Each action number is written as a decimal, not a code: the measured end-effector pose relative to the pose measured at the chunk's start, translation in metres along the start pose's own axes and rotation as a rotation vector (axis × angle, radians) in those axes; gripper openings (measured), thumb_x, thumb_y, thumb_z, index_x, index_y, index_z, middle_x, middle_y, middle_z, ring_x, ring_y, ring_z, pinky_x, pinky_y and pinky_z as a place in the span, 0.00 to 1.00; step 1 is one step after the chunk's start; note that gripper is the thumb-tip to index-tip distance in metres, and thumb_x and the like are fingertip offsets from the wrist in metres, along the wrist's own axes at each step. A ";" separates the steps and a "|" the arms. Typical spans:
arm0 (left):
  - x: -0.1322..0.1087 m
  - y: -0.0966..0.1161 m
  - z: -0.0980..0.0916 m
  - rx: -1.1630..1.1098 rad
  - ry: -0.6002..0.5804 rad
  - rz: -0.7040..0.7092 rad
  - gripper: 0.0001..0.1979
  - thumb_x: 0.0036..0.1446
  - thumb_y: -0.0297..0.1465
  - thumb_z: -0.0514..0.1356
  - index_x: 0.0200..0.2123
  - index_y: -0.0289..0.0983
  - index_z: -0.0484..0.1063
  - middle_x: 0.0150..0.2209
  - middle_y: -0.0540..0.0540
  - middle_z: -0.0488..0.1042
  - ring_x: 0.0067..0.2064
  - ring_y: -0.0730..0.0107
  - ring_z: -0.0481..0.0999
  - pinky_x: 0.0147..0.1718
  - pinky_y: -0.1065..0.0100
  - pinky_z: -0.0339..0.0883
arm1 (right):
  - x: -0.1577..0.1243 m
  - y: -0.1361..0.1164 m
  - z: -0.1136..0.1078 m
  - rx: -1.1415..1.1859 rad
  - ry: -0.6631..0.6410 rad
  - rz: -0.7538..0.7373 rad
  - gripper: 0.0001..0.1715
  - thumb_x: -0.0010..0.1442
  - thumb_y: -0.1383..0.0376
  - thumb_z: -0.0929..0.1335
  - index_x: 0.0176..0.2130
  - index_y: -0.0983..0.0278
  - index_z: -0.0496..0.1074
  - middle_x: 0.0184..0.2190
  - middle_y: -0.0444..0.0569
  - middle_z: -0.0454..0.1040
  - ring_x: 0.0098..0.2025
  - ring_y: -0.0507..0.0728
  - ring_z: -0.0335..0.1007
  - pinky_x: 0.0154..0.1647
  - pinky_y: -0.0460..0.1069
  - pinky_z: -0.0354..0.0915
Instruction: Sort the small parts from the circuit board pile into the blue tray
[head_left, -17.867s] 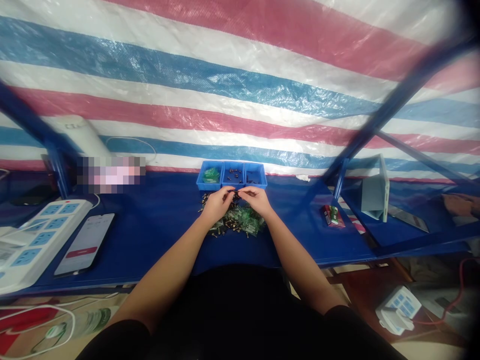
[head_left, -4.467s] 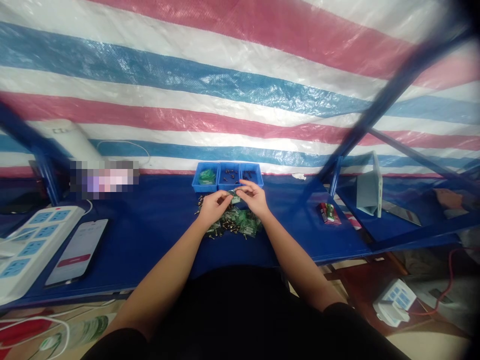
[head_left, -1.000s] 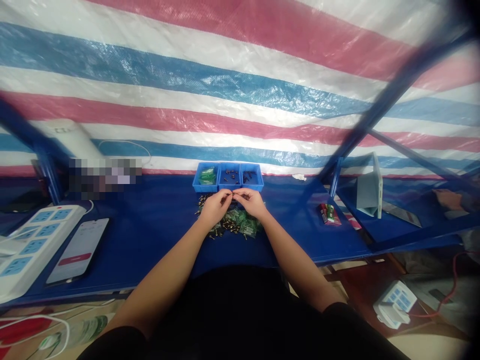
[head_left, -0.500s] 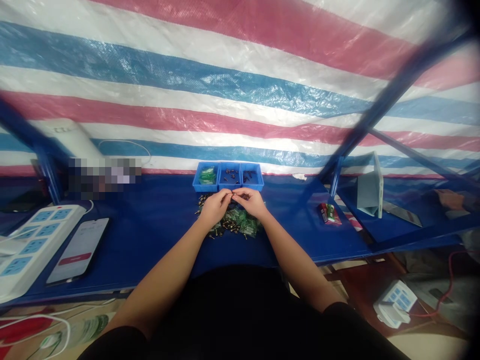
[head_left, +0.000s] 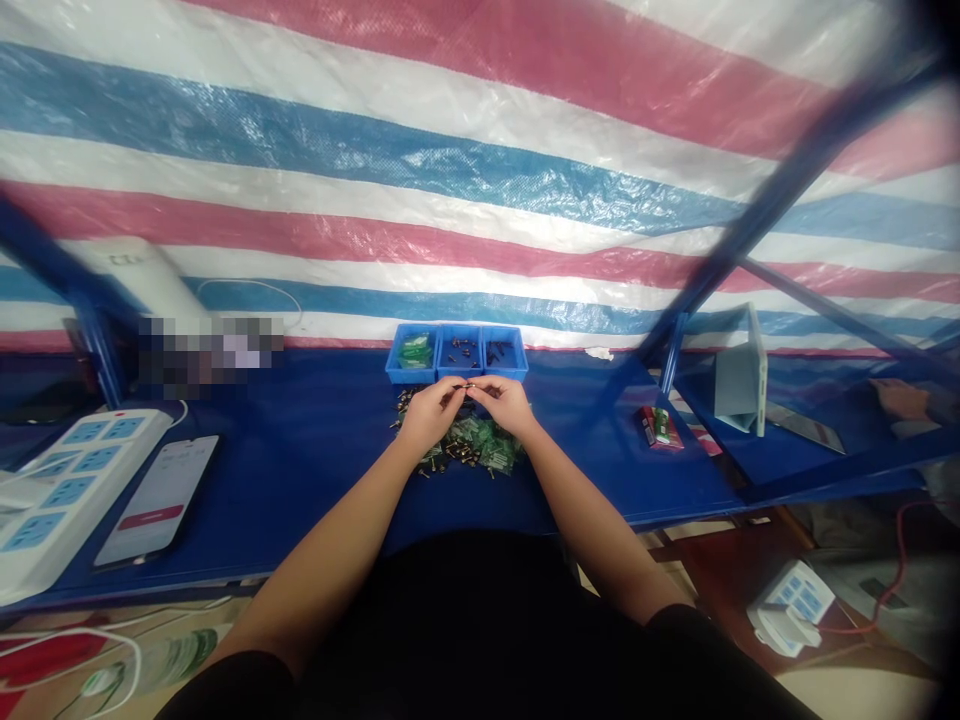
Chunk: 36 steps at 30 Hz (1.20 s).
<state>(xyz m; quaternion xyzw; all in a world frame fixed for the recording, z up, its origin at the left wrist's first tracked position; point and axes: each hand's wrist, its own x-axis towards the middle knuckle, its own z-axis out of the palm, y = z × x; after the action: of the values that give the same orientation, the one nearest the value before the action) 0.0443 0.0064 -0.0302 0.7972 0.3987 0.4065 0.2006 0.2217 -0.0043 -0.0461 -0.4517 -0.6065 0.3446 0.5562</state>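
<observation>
My left hand (head_left: 433,413) and my right hand (head_left: 505,404) meet fingertip to fingertip above a pile on the blue table. Both are closed in a pinch on a small dark part with a shiny end (head_left: 467,386), too small to tell its kind. Beneath them lies a heap of clear green plastic pieces (head_left: 480,440) mixed with small black and brass-coloured parts (head_left: 459,452). My hands cover some of this heap. Just behind stand three joined blue bins: the left bin (head_left: 411,377) holds green plastic pieces, while the middle bin (head_left: 459,376) and right bin (head_left: 506,375) hold small dark parts.
On the left lie a white power strip (head_left: 79,490) and a phone (head_left: 157,500) with its screen lit. A small red box (head_left: 660,428) and a propped tablet (head_left: 742,380) are at right. Blue frame posts (head_left: 697,270) and a striped sheet (head_left: 450,150) bound the table (head_left: 300,470).
The fingertips have shifted very slightly, and the small part between them shows a little more. Everything else stays in place.
</observation>
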 end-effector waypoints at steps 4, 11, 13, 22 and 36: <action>0.001 0.002 -0.002 -0.004 0.004 0.030 0.15 0.64 0.40 0.51 0.43 0.40 0.74 0.39 0.48 0.78 0.34 0.71 0.75 0.36 0.72 0.66 | -0.001 -0.003 0.001 0.004 -0.029 0.004 0.18 0.53 0.54 0.72 0.40 0.62 0.79 0.37 0.50 0.80 0.37 0.58 0.76 0.41 0.52 0.72; 0.001 0.002 -0.004 0.037 -0.039 0.011 0.16 0.66 0.41 0.48 0.41 0.40 0.73 0.33 0.49 0.77 0.31 0.71 0.73 0.34 0.71 0.64 | -0.001 -0.002 0.003 0.025 -0.021 0.002 0.20 0.52 0.54 0.73 0.42 0.62 0.78 0.36 0.49 0.80 0.36 0.57 0.76 0.41 0.52 0.72; 0.001 0.001 -0.003 0.039 -0.043 0.005 0.16 0.66 0.41 0.48 0.41 0.40 0.72 0.32 0.50 0.76 0.31 0.71 0.73 0.34 0.71 0.64 | -0.001 -0.002 0.003 0.011 -0.025 0.004 0.19 0.52 0.54 0.73 0.42 0.62 0.78 0.36 0.50 0.80 0.36 0.57 0.76 0.41 0.52 0.72; 0.001 -0.001 0.001 -0.009 0.010 -0.009 0.14 0.63 0.40 0.53 0.44 0.41 0.73 0.36 0.49 0.78 0.33 0.71 0.75 0.36 0.72 0.66 | 0.000 0.004 0.001 -0.001 0.008 0.019 0.20 0.52 0.52 0.73 0.41 0.62 0.78 0.37 0.50 0.80 0.37 0.58 0.76 0.42 0.52 0.72; 0.001 0.001 -0.004 0.004 -0.082 -0.015 0.15 0.66 0.41 0.47 0.43 0.41 0.70 0.31 0.50 0.75 0.31 0.70 0.73 0.34 0.71 0.65 | -0.001 0.000 0.002 -0.031 -0.029 0.016 0.20 0.52 0.53 0.73 0.41 0.62 0.78 0.36 0.50 0.80 0.37 0.56 0.76 0.40 0.51 0.72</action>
<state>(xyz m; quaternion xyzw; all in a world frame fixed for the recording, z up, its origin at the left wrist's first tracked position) 0.0417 0.0064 -0.0265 0.8106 0.3967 0.3714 0.2182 0.2195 -0.0054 -0.0465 -0.4600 -0.6161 0.3460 0.5377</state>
